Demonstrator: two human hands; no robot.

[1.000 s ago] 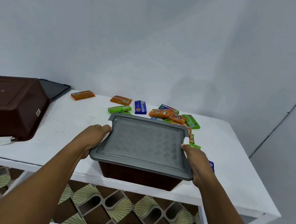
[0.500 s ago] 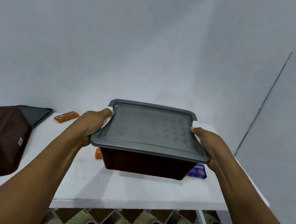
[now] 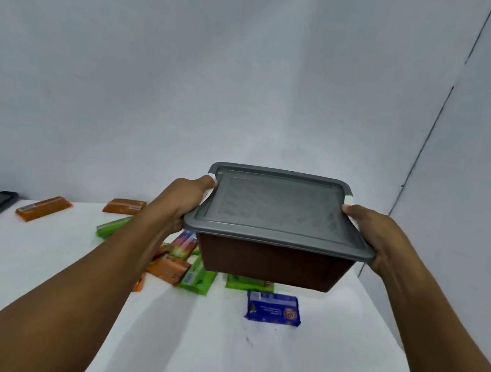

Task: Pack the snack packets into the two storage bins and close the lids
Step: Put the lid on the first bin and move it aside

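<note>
Nearest: blue packet [image 3: 273, 308], by desk [image 3: 33, 275] right edge. Above it, held clear of desk: bin [image 3: 270, 264], lid [image 3: 276, 206] on, long axis left-right. Grip: left hand [image 3: 184, 205] curled round left rim, right hand [image 3: 379, 237] round right rim; both equally near. Far edge: orange packets [image 3: 43, 208], unpacked.

Only 2 arms of the person show: the left forearm [image 3: 79, 288] and the right forearm [image 3: 446, 327] are both bare along the whole length in view, broad at the lower edge of the view and tapering to the wrists under the wide-angle lens. The left hand [image 3: 186, 201] and the right hand [image 3: 380, 234] are bare as well, each showing its back, its knuckles and 1 thumb, while the other 4 fingers of each are mostly hidden.
</note>
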